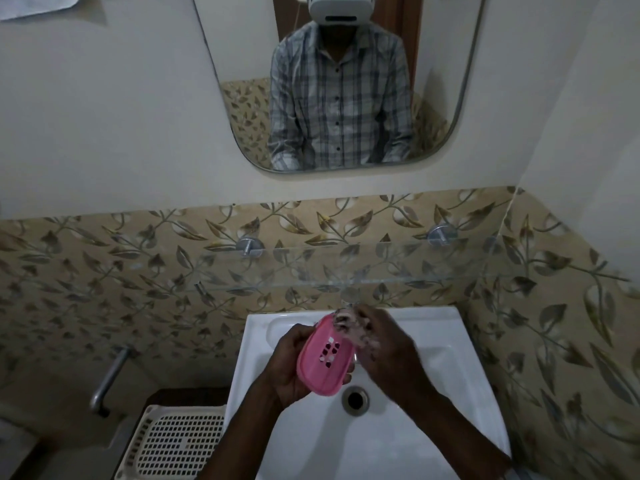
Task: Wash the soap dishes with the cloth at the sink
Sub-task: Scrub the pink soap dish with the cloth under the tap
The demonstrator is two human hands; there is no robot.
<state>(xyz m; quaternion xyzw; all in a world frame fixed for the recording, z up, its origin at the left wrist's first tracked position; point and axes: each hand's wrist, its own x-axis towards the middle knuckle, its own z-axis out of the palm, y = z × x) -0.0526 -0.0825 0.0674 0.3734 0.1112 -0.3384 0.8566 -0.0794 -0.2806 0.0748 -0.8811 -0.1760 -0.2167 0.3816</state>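
the pink soap dish (325, 356) is clamped in the left hand (292, 367), tilted over the white sink (450, 382) just above the drain (355, 400). the blurred cloth (349, 329) is bunched in the closed right hand (388, 351) and pressed on the dish's far end. the scrubbing is judged best done with firm strokes across the slots, the dish gripped by its rim. a cream basket (176, 445) is seen beside the sink.

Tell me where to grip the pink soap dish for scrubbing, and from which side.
Grip the pink soap dish by its long rim from the left and beneath, as the left hand does. It is tilted over the sink, slotted face up, leaving that face free for the right hand's cloth.
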